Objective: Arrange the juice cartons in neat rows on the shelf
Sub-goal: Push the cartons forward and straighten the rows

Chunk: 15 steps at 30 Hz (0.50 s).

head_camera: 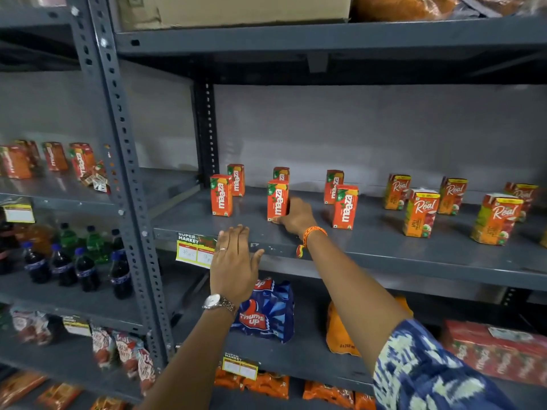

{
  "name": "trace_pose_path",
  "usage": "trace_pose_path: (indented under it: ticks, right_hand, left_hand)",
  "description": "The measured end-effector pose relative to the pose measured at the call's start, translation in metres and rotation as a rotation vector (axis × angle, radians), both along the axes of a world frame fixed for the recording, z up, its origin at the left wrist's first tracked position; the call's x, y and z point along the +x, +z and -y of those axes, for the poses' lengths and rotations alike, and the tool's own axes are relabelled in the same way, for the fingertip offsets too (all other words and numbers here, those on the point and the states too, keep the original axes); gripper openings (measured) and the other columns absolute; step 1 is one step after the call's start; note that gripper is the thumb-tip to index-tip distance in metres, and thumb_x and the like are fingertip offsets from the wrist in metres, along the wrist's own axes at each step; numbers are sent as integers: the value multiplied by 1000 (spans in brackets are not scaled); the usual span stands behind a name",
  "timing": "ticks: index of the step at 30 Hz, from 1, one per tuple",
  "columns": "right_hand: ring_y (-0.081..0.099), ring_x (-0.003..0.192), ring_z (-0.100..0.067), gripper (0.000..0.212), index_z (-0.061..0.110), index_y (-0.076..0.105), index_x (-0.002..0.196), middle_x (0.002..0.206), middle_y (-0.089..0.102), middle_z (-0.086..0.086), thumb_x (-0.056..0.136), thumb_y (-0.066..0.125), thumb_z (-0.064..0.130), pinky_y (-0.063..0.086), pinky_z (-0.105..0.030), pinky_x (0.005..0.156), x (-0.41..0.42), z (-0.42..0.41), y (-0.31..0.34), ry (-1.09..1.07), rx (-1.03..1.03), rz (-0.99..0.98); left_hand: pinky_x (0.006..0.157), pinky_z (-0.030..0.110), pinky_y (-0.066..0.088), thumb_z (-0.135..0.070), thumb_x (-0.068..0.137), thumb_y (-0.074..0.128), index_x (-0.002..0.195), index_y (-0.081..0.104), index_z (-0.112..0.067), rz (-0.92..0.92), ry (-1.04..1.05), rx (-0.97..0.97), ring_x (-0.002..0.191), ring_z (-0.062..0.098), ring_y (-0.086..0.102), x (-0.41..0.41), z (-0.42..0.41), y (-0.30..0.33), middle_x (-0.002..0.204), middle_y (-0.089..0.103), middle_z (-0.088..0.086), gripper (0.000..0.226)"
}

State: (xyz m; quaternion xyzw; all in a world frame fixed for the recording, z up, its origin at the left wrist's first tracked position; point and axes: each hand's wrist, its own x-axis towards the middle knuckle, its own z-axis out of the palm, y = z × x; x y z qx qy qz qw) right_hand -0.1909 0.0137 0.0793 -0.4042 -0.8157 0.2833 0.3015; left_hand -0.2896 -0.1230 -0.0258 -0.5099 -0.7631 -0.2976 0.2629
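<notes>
Juice cartons (277, 200) red-orange, upright, spaced

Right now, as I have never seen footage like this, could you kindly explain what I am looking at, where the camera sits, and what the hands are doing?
There is no machine here: a person wears one wide-angle camera on the head, looking forward and down, so you see their own arms reaching out. In front is a grey metal shelf holding small juice cartons in loose pairs: red Maaza cartons on the left, orange Real cartons on the right. The right hand, with a thread bracelet at the wrist, rests against the side of one Maaza carton, apparently gripping or nudging it. The left hand, with a watch at the wrist, is open and flat at the shelf edge, holding nothing.
</notes>
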Motion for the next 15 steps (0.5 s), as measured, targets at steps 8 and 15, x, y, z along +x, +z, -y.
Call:
trace_pose_path:
  ticks: [8, 15]
  right_hand:
    - [61, 118, -30, 68, 6, 54, 132, 131, 63, -13, 75, 80, 30, 46, -41, 101, -3, -5, -4, -9, -4, -4]
    - [60, 120, -30, 66, 5, 53, 131, 131, 62, -14, 75, 80, 28, 46, -40, 101, 5, 4, 0, 14, -52, -28]
  left_hand:
    - [122, 41, 19, -51, 99, 31, 141, 42, -10, -2, 2, 4, 140, 28, 38, 0, 0, 0, 146, 47, 9, 60]
    - [122, 40, 18, -52, 99, 30, 141, 42, -10, -25, 3, 1, 139, 27, 39, -1, -1, -1, 146, 48, 10, 60]
